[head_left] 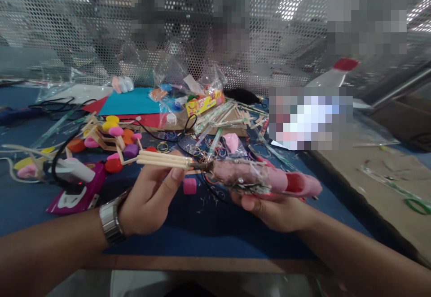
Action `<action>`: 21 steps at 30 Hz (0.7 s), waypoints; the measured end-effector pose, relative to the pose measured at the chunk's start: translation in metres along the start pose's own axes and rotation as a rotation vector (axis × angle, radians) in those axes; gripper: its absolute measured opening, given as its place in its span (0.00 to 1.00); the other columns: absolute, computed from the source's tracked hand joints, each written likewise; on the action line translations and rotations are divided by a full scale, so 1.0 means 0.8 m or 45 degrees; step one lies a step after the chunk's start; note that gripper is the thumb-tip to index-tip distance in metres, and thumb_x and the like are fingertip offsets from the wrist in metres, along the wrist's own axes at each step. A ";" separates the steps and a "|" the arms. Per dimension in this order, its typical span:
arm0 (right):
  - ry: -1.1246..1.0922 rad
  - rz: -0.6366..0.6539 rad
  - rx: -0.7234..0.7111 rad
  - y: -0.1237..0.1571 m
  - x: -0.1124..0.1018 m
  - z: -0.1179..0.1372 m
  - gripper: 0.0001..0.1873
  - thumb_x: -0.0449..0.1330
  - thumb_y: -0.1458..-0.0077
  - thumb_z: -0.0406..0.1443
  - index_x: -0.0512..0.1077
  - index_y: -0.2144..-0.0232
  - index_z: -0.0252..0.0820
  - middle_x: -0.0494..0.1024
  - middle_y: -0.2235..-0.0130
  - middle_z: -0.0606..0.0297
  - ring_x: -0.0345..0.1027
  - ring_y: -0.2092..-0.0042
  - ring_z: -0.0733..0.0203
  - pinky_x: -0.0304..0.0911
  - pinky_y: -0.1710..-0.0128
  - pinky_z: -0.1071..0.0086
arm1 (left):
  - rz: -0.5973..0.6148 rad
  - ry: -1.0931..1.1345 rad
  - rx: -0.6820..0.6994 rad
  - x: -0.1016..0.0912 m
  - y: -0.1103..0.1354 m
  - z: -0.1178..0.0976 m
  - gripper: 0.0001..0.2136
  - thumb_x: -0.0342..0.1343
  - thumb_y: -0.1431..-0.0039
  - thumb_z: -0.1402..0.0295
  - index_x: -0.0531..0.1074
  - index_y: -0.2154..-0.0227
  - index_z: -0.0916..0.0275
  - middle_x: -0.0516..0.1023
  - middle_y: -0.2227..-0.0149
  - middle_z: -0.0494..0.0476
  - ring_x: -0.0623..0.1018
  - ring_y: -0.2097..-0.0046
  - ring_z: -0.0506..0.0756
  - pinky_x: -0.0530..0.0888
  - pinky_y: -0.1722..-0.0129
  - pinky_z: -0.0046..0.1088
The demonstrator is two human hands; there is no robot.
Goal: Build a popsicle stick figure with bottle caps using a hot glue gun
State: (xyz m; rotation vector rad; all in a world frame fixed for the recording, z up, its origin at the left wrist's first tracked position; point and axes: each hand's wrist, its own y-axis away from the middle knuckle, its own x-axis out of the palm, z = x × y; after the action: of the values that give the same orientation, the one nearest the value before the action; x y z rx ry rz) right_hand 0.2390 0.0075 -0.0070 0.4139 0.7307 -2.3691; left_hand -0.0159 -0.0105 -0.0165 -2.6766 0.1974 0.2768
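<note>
My left hand (153,198), wearing a metal-banded watch, pinches a small bundle of pale wooden sticks (161,159) between thumb and fingers. My right hand (274,209) is wrapped round a pink hot glue gun (242,176) with a worn, smudged body. Its dark nozzle (201,167) points left and meets the right end of the sticks; whether it touches them I cannot tell. Under the hands a pink clay-like block (189,186) lies on the blue table (215,234). The trigger is hidden by my right hand.
Left stands a stick frame (107,137) with coloured discs, near a purple extension box (82,194) with a white plug. Loose sticks (232,115), rubber bands and a yellow packet (202,103) lie behind. Cables cross the table. Cardboard (380,189) lies right, near a red-capped bottle (345,65).
</note>
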 end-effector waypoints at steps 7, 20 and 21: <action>-0.052 0.020 0.008 0.005 0.000 -0.007 0.26 0.54 0.31 0.55 0.79 0.66 0.43 0.72 0.75 0.65 0.67 0.71 0.60 0.73 0.63 0.65 | 0.019 0.040 0.003 0.003 -0.001 -0.003 0.23 0.51 0.28 0.50 0.69 0.75 0.59 0.68 0.74 0.53 0.68 0.70 0.54 0.70 0.66 0.33; 0.252 0.001 -0.047 0.000 -0.005 -0.002 0.24 0.55 0.31 0.54 0.80 0.61 0.43 0.81 0.64 0.57 0.75 0.64 0.56 0.75 0.58 0.64 | 0.036 0.135 -0.026 0.007 -0.003 -0.008 0.23 0.53 0.30 0.48 0.74 0.74 0.59 0.69 0.76 0.52 0.67 0.73 0.54 0.68 0.71 0.33; 0.300 0.008 -0.060 0.002 -0.006 -0.004 0.23 0.55 0.31 0.52 0.80 0.63 0.43 0.80 0.65 0.58 0.74 0.66 0.56 0.74 0.58 0.63 | 0.032 0.136 -0.041 0.006 -0.001 -0.006 0.23 0.53 0.30 0.47 0.73 0.75 0.59 0.68 0.78 0.52 0.66 0.74 0.54 0.67 0.72 0.33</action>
State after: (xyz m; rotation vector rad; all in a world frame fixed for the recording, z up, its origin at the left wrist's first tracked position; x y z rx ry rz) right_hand 0.2436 0.0105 -0.0077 0.6820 0.8888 -2.3161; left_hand -0.0100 -0.0118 -0.0132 -2.7243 0.2621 0.1463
